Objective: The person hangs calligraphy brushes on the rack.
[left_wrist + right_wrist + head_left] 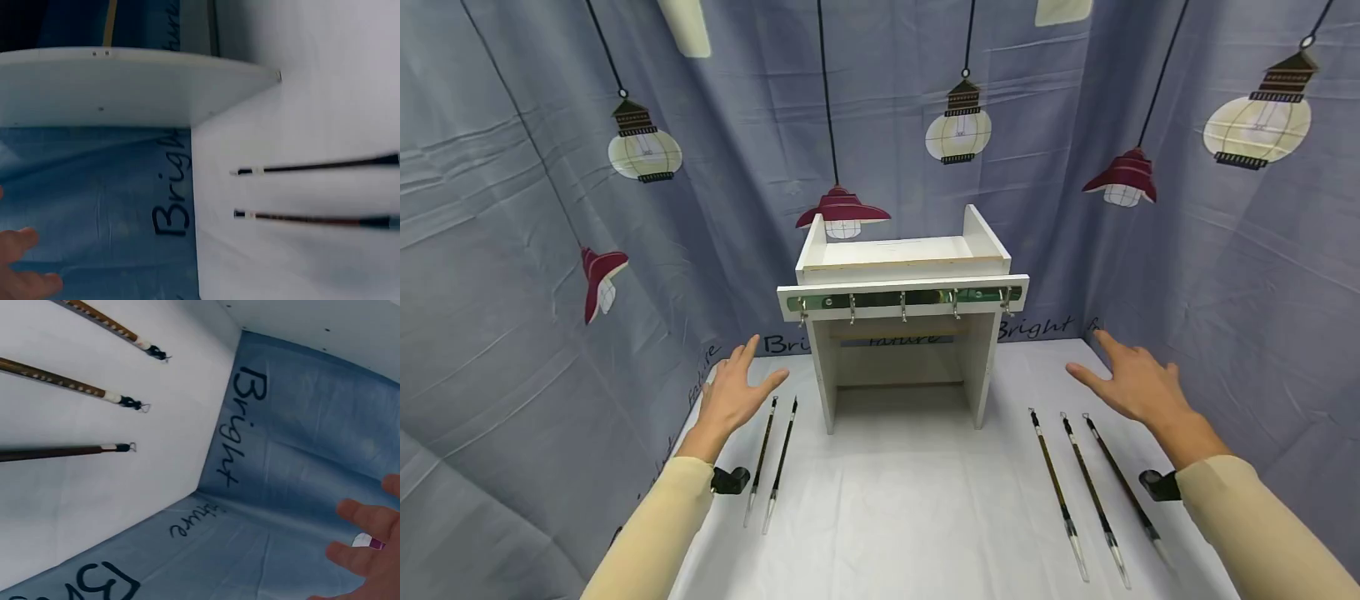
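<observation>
My left hand [730, 400] is raised above the left side of the table, fingers spread and holding nothing. Below and beside it lie two writing brushes with clear caps, an outer brush [763, 454] and an inner brush [782, 458]. On the other side my right hand [1138, 383] hovers with its fingers apart and nothing in it. Three more capped brushes lie below it: a left one [1052, 475], a middle one [1092, 483] and a right one [1120, 471]. Hanging loops show at their far ends in the right wrist view.
A white wooden rack [902, 271] stands at the back centre of the white table [902, 517]. Across its front runs a shiny strip [880, 299] with several metal hooks [903, 307]. Blue-grey curtains [745, 167] printed with lamps surround the back and sides.
</observation>
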A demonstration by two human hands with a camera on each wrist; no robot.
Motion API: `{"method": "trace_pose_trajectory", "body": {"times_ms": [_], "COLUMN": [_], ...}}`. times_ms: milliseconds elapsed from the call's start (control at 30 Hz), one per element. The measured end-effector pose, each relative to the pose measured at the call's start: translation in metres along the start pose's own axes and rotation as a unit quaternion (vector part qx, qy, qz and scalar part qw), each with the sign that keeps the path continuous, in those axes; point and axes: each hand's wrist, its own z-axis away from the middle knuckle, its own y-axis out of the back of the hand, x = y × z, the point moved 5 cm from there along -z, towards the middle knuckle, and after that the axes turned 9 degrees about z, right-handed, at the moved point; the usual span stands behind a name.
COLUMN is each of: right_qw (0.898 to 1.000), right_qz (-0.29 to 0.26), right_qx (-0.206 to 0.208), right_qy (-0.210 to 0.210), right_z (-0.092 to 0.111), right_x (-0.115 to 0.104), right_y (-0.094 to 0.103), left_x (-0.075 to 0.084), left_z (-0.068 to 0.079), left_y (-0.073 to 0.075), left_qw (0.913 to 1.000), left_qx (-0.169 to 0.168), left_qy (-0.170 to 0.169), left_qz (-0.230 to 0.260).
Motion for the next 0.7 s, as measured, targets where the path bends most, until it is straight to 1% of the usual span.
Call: {"method": "trace_pose_trajectory", "body": {"times_ms": [133,267,433,700], "right_qw": [1.000,1.000,0.999,0.998], "right_qz": [-0.005,-0.021,-0.042,-0.045], "right_qx": [-0.002,0.001,0.009,0.018], "right_qy": [-0.008,-0.017,-0.018,-0.026], "right_z": [0.004,0.007,0.013,0.020], "right_x": [0.005,0.008,0.011,0.017], "right_y": [-0.006,-0.011,-0.019,-0.036], "left_x": [0.009,0.017,0.026,0.034], "left_z": [-0.002,-0.005,-0.007,-0.011], "left_y": [-0.009,-0.015,-0.024,-0.039], "left_qw": [0.9977,0.9933,0.9876,0.9791], "left_qx": [0.013,0.032,0.045,0.057], "left_qy": [-0.017,-0.033,-0.035,-0.051], "left_qz": [0.065,0.106,0.147,0.189]}}
